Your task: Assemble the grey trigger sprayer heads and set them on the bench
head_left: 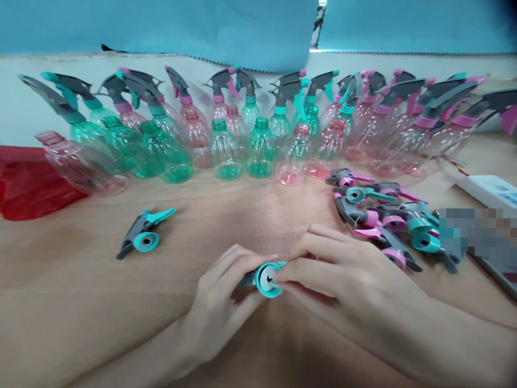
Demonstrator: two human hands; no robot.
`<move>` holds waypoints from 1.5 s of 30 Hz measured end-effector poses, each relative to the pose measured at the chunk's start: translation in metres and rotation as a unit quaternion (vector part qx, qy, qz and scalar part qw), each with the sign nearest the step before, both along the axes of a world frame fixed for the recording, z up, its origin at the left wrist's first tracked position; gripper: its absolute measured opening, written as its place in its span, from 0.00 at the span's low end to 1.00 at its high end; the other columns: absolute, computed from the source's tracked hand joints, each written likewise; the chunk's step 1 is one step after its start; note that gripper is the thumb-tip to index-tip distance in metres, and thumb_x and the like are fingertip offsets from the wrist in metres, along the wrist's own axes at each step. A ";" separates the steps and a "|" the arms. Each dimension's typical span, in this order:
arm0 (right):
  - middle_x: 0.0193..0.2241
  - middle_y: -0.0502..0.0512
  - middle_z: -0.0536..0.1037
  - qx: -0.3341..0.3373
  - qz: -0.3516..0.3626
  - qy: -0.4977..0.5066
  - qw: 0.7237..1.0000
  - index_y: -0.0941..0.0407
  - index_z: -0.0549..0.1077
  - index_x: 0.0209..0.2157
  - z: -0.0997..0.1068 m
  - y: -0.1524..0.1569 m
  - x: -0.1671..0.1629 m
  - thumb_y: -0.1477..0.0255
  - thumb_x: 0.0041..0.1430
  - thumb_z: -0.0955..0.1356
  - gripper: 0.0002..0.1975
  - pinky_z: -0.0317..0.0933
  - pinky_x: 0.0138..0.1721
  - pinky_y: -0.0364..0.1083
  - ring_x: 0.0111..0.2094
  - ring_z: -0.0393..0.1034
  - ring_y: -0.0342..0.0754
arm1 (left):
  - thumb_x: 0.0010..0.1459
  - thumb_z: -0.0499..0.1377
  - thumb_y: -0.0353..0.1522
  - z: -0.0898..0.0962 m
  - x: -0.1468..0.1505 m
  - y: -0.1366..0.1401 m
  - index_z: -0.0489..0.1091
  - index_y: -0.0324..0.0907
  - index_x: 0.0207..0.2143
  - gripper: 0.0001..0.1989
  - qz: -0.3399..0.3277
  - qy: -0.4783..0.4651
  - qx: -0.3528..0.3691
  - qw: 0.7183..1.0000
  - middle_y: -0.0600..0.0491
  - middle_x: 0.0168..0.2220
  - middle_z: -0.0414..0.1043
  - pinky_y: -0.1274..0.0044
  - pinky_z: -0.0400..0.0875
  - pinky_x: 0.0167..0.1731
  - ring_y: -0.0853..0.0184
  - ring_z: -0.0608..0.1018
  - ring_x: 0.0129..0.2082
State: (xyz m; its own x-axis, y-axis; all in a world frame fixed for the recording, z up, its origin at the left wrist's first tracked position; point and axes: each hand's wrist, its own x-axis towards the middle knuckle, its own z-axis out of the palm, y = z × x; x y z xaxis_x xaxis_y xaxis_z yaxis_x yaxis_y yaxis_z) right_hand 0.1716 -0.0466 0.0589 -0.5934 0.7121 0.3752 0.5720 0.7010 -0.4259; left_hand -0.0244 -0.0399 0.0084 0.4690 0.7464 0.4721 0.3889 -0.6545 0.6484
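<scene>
My left hand [218, 296] is closed around a trigger spray head [264, 285], grey with a turquoise collar. The underside of the collar faces me, showing a pale disc inside. My right hand [343, 275] has its fingertips pinched together at the collar's opening; whatever they hold there is too small or hidden to make out. On the table to the left lies a loose spray head [146, 241] with a turquoise collar and trigger. Beyond my right hand is a pile of grey spray heads [393, 222] with pink or turquoise parts.
Along the wall stand several green and pink clear bottles, some topped with spray heads. Open-necked bottles [260, 153] are in front. A red bag [36, 186] lies at the left beside a tilted pink bottle [81, 164]. A white box [490, 188] and a blurred-out flat object [480, 242] are at the right.
</scene>
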 end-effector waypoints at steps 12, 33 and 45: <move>0.28 0.51 0.73 -0.015 0.010 0.017 1.000 0.55 0.75 0.32 -0.001 0.001 0.002 0.76 0.59 0.65 0.07 0.61 0.30 0.43 0.30 0.62 0.44 | 0.61 0.55 0.32 -0.007 -0.005 -0.002 0.62 0.46 0.55 0.18 -0.015 0.039 0.026 0.999 0.51 0.35 0.68 0.76 0.71 0.32 0.67 0.71 0.33; 0.30 0.55 0.75 0.034 0.023 0.007 0.999 0.58 0.77 0.34 -0.005 0.002 -0.004 0.77 0.60 0.64 0.09 0.64 0.29 0.45 0.32 0.65 0.46 | 0.64 0.51 0.31 -0.005 -0.007 -0.002 0.58 0.44 0.58 0.20 -0.020 0.056 0.047 0.997 0.51 0.34 0.66 0.77 0.71 0.33 0.68 0.70 0.32; 0.22 0.52 0.72 0.073 -0.030 -0.005 0.997 0.61 0.74 0.28 -0.009 -0.002 -0.009 0.79 0.57 0.64 0.08 0.59 0.22 0.45 0.25 0.62 0.46 | 0.64 0.50 0.30 0.000 -0.014 0.003 0.56 0.46 0.59 0.21 0.011 0.136 0.144 0.980 0.52 0.32 0.67 0.75 0.65 0.29 0.67 0.68 0.31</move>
